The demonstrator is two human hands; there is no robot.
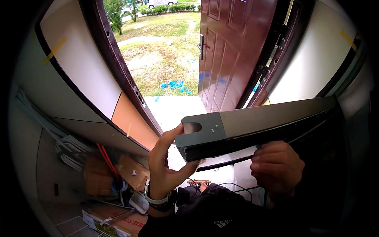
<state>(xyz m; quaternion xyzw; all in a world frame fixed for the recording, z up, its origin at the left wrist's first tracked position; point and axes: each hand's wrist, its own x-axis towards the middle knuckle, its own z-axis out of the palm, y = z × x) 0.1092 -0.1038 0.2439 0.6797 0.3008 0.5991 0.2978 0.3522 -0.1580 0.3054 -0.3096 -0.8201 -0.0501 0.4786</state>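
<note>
A long grey metal profile (272, 114) lies across the view, running from the middle to the right. On its left end sits a darker grey end cap (205, 128) with a rounded notch and two small light bits on top. My left hand (167, 162) grips this end between thumb and fingers; a pale band circles the wrist. Along the profile's near side runs a black strip (229, 149). Close beside that strip, my right hand (277, 166) is curled with its fingertips pinched together. What they hold, if anything, is too dark to make out.
Ahead, a dark red door (233, 47) stands ajar onto grass (158, 47). At the lower left are cardboard boxes (98, 175), red rods (108, 160) and a bundle of pale strips (71, 150). A thin black cable (241, 187) loops near my legs.
</note>
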